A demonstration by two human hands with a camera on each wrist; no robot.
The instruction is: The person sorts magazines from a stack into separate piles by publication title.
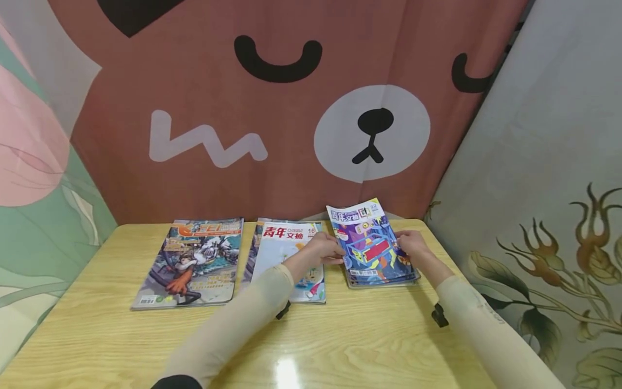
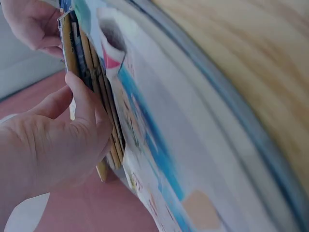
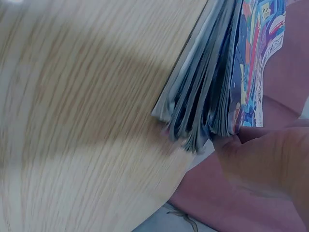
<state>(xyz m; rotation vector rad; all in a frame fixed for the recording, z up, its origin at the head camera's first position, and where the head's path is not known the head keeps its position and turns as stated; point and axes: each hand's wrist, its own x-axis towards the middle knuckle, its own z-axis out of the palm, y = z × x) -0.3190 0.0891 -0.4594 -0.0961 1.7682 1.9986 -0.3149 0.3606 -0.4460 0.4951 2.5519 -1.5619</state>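
A small stack of magazines (image 1: 371,246) lies at the right end of the table, tilted slightly, a purple, colourful cover on top. My left hand (image 1: 318,249) holds its left edge. In the left wrist view, the fingers of that hand (image 2: 58,140) bend along the stacked spines. On the opposite side my right hand (image 1: 412,244) grips the right edge. Seen from the right wrist, its thumb and fingers (image 3: 260,159) are at a corner of the layered pages (image 3: 203,92). The fingers under the stack are hidden.
Left of the stack, a white-covered magazine (image 1: 279,256) overlaps another one, partly behind my left forearm. Further left lies a magazine pile with an orange title (image 1: 199,262). The wooden table (image 1: 97,335) meets a bear-print curtain (image 1: 272,189) at its back edge and a floral curtain (image 1: 486,227) at right.
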